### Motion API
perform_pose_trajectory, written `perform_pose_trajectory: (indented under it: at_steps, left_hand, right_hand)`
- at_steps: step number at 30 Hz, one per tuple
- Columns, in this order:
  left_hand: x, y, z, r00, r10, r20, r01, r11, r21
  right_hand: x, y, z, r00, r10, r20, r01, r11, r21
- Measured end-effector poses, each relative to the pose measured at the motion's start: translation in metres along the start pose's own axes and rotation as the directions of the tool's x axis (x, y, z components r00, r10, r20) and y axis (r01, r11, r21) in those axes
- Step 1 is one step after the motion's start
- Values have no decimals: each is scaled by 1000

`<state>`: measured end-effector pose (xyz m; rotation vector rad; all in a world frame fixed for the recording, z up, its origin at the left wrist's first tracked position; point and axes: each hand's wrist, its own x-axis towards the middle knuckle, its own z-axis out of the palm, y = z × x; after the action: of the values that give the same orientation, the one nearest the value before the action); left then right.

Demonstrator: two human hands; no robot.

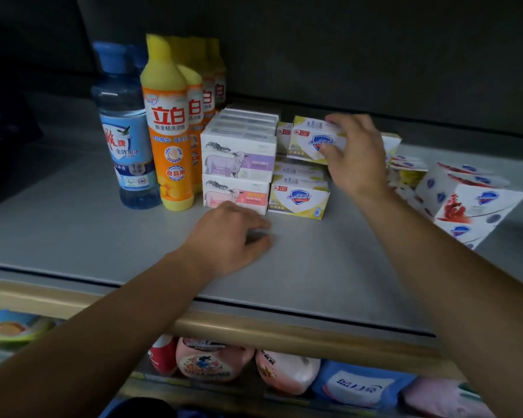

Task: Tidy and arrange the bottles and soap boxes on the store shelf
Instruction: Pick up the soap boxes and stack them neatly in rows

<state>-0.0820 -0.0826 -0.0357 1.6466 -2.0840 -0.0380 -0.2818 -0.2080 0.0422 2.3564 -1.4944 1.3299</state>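
Observation:
My right hand (pixel 355 155) grips a yellow-and-white Safeguard soap box (pixel 310 140) above a low stack of the same boxes (pixel 298 199). My left hand (pixel 230 238) rests on the grey shelf (pixel 73 236) with loosely curled fingers and holds nothing, just in front of the stacked goat-milk soap boxes (pixel 239 161). A row of yellow-and-orange detergent bottles (pixel 168 137) stands to the left of the boxes. A blue bottle (pixel 126 134) stands at the far left.
A jumble of red-and-white Safeguard boxes (pixel 462 200) lies tipped at the right of the shelf. Below the wooden shelf edge (pixel 284 333), pouches and packs (pixel 287 372) fill the lower shelf. The dark back wall is close behind the goods.

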Motion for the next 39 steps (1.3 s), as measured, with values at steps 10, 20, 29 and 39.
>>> perform_pose_trajectory:
  at_steps: [10,20,29,39]
  left_hand:
    - [2,-1,1,1000,0,0,0,1000,13]
    - [2,1,-1,999,-42,29,42,999,5]
    - [-4,10,-7,997,-64,49,63,997,37]
    - [8,47,-20,992,49,-118,-59,995,-78]
  right_hand:
    - [17,10,41,991,-79,110,94,986,-137]
    - [19,6,32,975,-25,220,72,975,-209]
    - [-67,30,-30,975,119,189,-103,990,-92]
    - [-121,59,-39,823,251,509,-86,942,-326]
